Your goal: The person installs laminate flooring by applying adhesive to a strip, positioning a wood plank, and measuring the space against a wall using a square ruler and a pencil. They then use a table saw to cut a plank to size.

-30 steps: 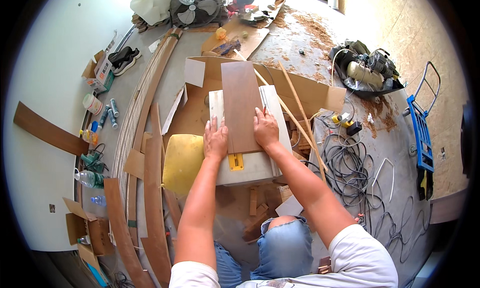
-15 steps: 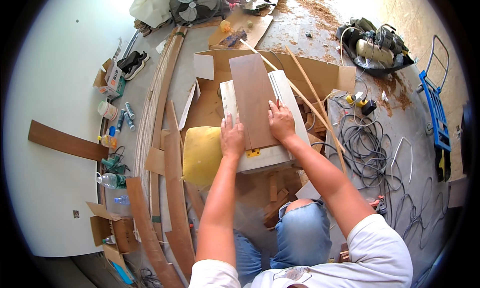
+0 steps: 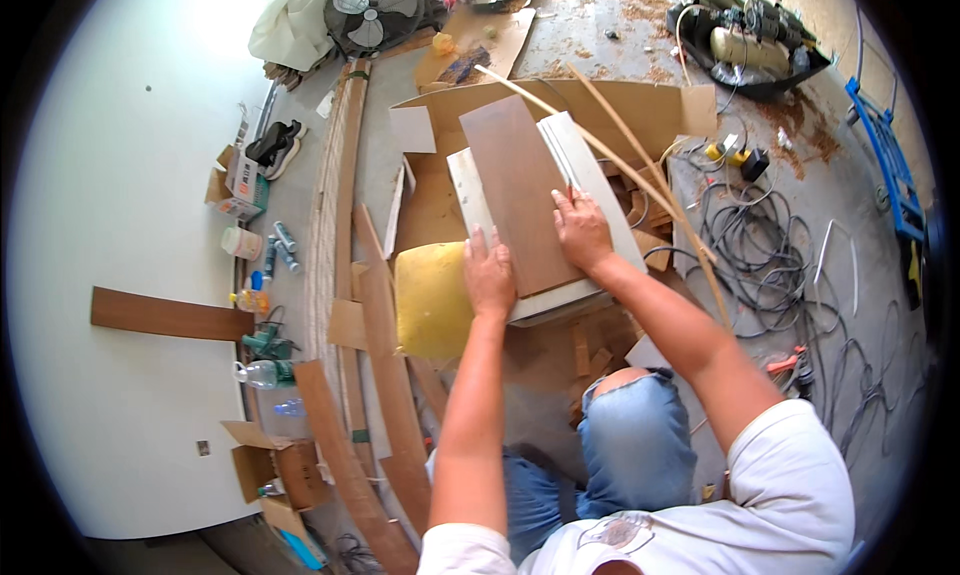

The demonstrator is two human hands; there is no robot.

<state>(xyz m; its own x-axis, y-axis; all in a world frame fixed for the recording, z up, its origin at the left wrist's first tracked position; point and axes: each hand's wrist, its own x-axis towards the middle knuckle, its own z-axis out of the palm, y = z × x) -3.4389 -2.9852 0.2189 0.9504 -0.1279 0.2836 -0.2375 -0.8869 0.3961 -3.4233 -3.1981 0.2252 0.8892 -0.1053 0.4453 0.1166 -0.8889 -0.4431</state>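
A brown wooden plank (image 3: 515,180) lies lengthwise on a white flat-topped work surface (image 3: 462,190), its near end close to that surface's front edge. My left hand (image 3: 490,280) rests open along the plank's left edge, fingers stretched forward. On the right edge, my right hand (image 3: 583,230) presses with bent fingers and grips a thin, dark reddish pencil (image 3: 570,189), its tip pointing away from me. Just left of my left hand is a yellow cushion-like block (image 3: 430,300).
An open cardboard box (image 3: 650,105) surrounds the work surface, with two thin wood strips (image 3: 635,140) leaning across it. Long boards (image 3: 385,345) lie to the left. Coiled black cables (image 3: 755,240) cover the right floor. Farther off are a fan (image 3: 372,10), a compressor (image 3: 745,50) and a blue hand truck (image 3: 885,155).
The plank has slid slightly toward me, covering a yellow label at the work surface's front edge. Both hands remain on its sides. The whole view has shifted and tilted a little.
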